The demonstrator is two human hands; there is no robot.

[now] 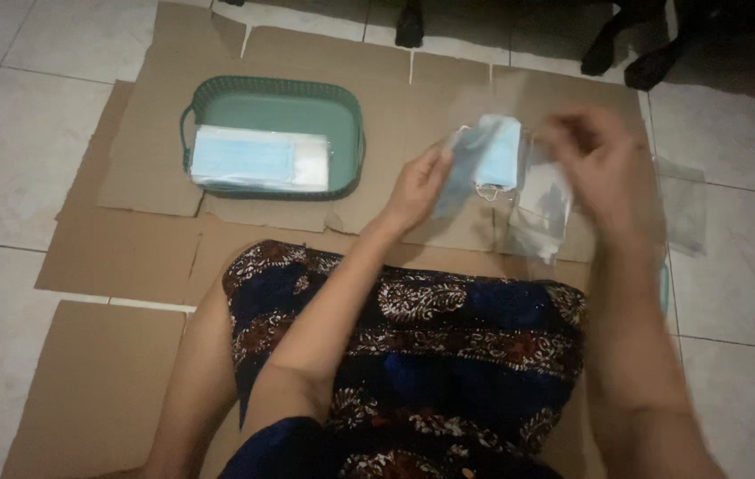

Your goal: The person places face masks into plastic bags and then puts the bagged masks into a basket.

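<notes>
Hands are working over cardboard sheets (156, 177) on the floor: left hand (417, 186) is pinching a blue face mask (495, 153), right hand (595, 164) is gripping a clear plastic sleeve (544, 208). Packed masks (260, 160) are already lying in the green basket (280, 90); this mask is not yet sleeved.
</notes>
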